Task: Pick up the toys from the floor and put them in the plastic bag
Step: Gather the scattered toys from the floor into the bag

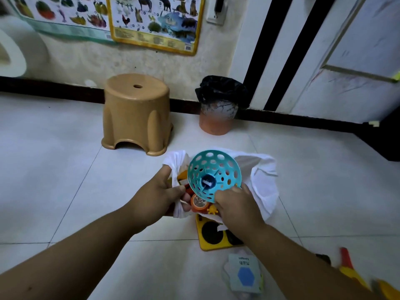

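A white plastic bag [263, 185] lies open on the tiled floor. My left hand [160, 195] grips its left edge and holds the mouth open. My right hand [234, 204] pinches the rim of a teal perforated toy bowl [213, 173], tilted over the bag's mouth. Inside the bag I see an orange round toy [198, 204], a small yellow piece [212, 210] and other orange bits. A yellow board with black round holes [211, 237] lies under the bag's near edge. A card with a blue hexagon [245, 274] rests on the floor below it.
A tan plastic stool [136, 113] stands by the wall, with an orange bin lined in black [218, 105] to its right. A red and yellow toy [355, 276] lies at the bottom right. A white door [350, 61] is at the right.
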Action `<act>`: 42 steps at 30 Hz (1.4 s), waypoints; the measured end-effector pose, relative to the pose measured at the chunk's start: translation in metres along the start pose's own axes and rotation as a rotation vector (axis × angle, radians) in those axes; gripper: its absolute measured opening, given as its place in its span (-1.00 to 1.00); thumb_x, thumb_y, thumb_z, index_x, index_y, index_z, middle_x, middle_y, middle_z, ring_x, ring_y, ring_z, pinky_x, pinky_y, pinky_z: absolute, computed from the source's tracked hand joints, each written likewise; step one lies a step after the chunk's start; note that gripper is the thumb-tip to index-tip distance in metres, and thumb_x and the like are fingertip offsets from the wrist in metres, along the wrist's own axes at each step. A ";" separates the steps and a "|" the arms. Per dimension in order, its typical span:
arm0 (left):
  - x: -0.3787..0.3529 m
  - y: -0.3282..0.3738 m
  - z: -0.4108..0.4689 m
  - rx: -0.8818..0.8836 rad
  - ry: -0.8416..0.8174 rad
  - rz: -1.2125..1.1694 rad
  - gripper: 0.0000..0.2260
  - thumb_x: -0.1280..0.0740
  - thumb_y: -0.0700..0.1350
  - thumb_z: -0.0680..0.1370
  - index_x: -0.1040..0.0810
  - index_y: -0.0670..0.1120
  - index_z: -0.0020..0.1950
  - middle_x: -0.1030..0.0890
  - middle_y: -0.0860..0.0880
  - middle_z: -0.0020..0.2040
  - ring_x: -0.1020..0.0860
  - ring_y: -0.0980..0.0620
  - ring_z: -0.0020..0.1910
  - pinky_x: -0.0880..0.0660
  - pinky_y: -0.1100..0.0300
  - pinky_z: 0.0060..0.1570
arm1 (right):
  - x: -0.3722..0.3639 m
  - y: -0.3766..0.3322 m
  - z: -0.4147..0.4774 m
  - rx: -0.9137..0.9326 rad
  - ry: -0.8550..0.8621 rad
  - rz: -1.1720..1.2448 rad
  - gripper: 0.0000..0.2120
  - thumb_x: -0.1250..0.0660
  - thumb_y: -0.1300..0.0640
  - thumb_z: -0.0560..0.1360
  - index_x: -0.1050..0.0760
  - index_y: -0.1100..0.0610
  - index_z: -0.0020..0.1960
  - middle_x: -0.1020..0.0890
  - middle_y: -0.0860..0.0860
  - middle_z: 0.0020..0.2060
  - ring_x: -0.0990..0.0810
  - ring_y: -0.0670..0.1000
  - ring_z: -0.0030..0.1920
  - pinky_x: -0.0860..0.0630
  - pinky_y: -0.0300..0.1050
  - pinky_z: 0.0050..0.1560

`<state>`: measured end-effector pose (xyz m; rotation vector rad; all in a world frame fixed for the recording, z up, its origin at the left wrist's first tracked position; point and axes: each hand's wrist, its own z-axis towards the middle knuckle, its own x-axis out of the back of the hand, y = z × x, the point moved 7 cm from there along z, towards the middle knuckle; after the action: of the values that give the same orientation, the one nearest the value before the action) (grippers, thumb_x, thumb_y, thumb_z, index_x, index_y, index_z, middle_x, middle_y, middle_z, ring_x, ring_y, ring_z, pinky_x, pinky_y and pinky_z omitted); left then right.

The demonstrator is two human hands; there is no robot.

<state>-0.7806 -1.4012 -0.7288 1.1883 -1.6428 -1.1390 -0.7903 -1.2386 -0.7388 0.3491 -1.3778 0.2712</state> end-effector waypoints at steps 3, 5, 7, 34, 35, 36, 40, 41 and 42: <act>-0.009 0.006 0.000 -0.025 -0.039 -0.044 -0.86 -0.22 -0.20 0.61 -0.37 0.03 0.08 -0.66 -0.17 -0.12 -0.69 -0.01 -0.24 -0.62 0.15 -0.28 | -0.010 -0.006 0.028 0.056 -0.128 -0.112 -0.88 -0.33 0.23 0.37 -0.45 0.04 -0.15 -0.62 0.05 -0.24 -0.55 0.14 -0.07 -0.35 0.15 0.23; -0.009 0.008 0.002 -0.042 -0.037 -0.046 -0.84 -0.21 -0.21 0.61 -0.38 0.05 0.10 -0.66 -0.14 -0.15 -0.69 0.00 -0.24 -0.63 0.14 -0.27 | -0.022 -0.009 0.048 0.106 -0.187 -0.208 -0.83 -0.23 0.17 0.49 -0.46 0.04 0.06 -0.61 0.06 0.00 -0.42 0.14 0.17 -0.09 0.22 0.40; -0.006 0.009 0.004 -0.054 -0.020 -0.037 -0.85 -0.22 -0.19 0.61 -0.38 0.05 0.10 -0.67 -0.13 -0.14 -0.70 -0.05 -0.19 -0.65 0.04 -0.16 | -0.036 -0.014 0.067 0.148 -0.228 -0.239 -0.76 -0.21 0.08 0.53 -0.47 0.03 0.18 -0.57 0.06 0.14 -0.32 0.14 0.31 0.01 0.19 0.46; -0.022 -0.013 0.002 -0.053 0.023 0.004 -0.79 -0.25 -0.19 0.59 -0.42 0.02 0.19 -0.72 -0.08 -0.16 -0.71 -0.11 -0.19 -0.65 -0.08 -0.10 | -0.208 0.071 -0.150 -0.614 -0.667 0.452 -0.24 -0.41 -0.11 0.40 -0.18 0.18 0.44 -0.22 0.15 0.45 -0.32 0.16 0.38 -0.34 -0.06 0.35; -0.021 -0.014 0.001 -0.049 0.029 0.000 -0.79 -0.25 -0.19 0.59 -0.41 0.01 0.20 -0.72 -0.08 -0.15 -0.71 -0.12 -0.19 -0.65 -0.07 -0.11 | -0.208 0.071 -0.151 -0.629 -0.677 0.442 -0.26 -0.46 -0.11 0.35 -0.23 0.16 0.38 -0.29 0.14 0.37 -0.38 0.16 0.32 -0.38 -0.08 0.30; -0.021 -0.014 0.001 -0.045 0.032 -0.005 -0.78 -0.25 -0.19 0.59 -0.41 0.01 0.20 -0.72 -0.08 -0.16 -0.71 -0.11 -0.19 -0.65 -0.06 -0.12 | -0.207 0.071 -0.154 -0.638 -0.708 0.438 -0.22 -0.51 -0.12 0.29 -0.23 0.12 0.36 -0.31 0.13 0.32 -0.40 0.16 0.28 -0.41 -0.08 0.27; -0.018 -0.011 0.000 -0.041 0.062 -0.017 -0.82 -0.25 -0.19 0.59 -0.41 -0.02 0.17 -0.72 -0.07 -0.17 -0.71 -0.13 -0.19 -0.64 -0.08 -0.11 | -0.209 0.073 -0.171 -0.712 -0.869 0.492 0.11 -0.57 -0.17 0.17 -0.01 0.13 0.49 -0.31 0.13 0.36 -0.38 0.15 0.34 -0.38 -0.06 0.29; -0.018 -0.011 0.000 -0.040 0.070 -0.026 -0.83 -0.25 -0.19 0.58 -0.42 -0.01 0.15 -0.72 -0.08 -0.17 -0.70 -0.15 -0.19 -0.64 -0.09 -0.10 | -0.209 0.072 -0.172 -0.710 -0.886 0.509 0.07 -0.56 -0.18 0.19 -0.06 0.15 0.48 -0.34 0.12 0.38 -0.38 0.13 0.35 -0.38 -0.08 0.28; -0.018 -0.011 0.000 -0.040 0.075 -0.032 -0.84 -0.26 -0.18 0.58 -0.43 0.00 0.13 -0.71 -0.10 -0.16 -0.70 -0.16 -0.19 -0.64 -0.11 -0.09 | -0.205 0.071 -0.171 -0.691 -0.893 0.515 -0.05 -0.54 -0.18 0.23 -0.17 0.16 0.43 -0.39 0.10 0.37 -0.41 0.10 0.34 -0.38 -0.10 0.24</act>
<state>-0.7737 -1.3856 -0.7411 1.2210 -1.5435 -1.1287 -0.6993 -1.1025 -0.9614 -0.5463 -2.3251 0.0280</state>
